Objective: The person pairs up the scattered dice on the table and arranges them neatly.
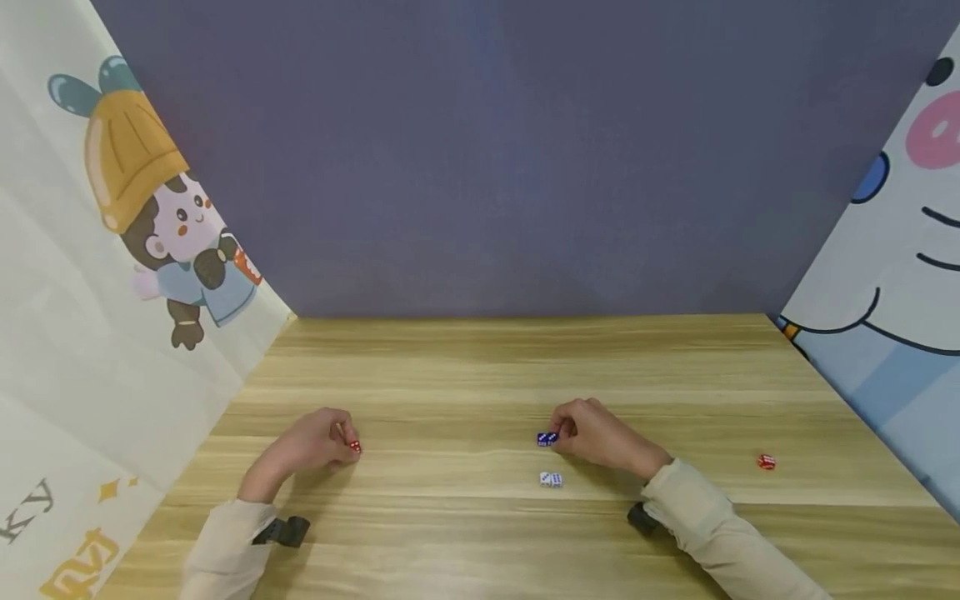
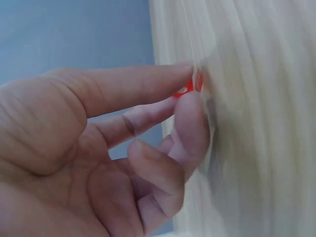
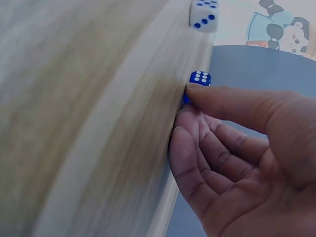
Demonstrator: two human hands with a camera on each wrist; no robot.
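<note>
At the left of the table, my left hand (image 1: pixel 318 437) pinches a red die (image 1: pixel 356 447) between thumb and fingertips. The left wrist view shows only a red sliver with a white pip, close against the wood; the fingers cover the rest. My right hand (image 1: pixel 596 432) has thumb and fingers on the right one of two blue dice (image 1: pixel 543 439), which sit side by side. In the right wrist view the thumb covers part of the blue die (image 3: pixel 200 77), and a six-pip face shows. A pair of white dice (image 1: pixel 551 480) with blue pips lies just nearer than the blue ones.
Further right on the wooden table (image 1: pixel 450 533) lies another red die (image 1: pixel 766 462). A dark grey panel (image 1: pixel 480 167) rises behind the table, with cartoon-printed cloths (image 1: pixel 60 250) at both sides. Each wrist wears a black camera strap (image 1: pixel 281 531).
</note>
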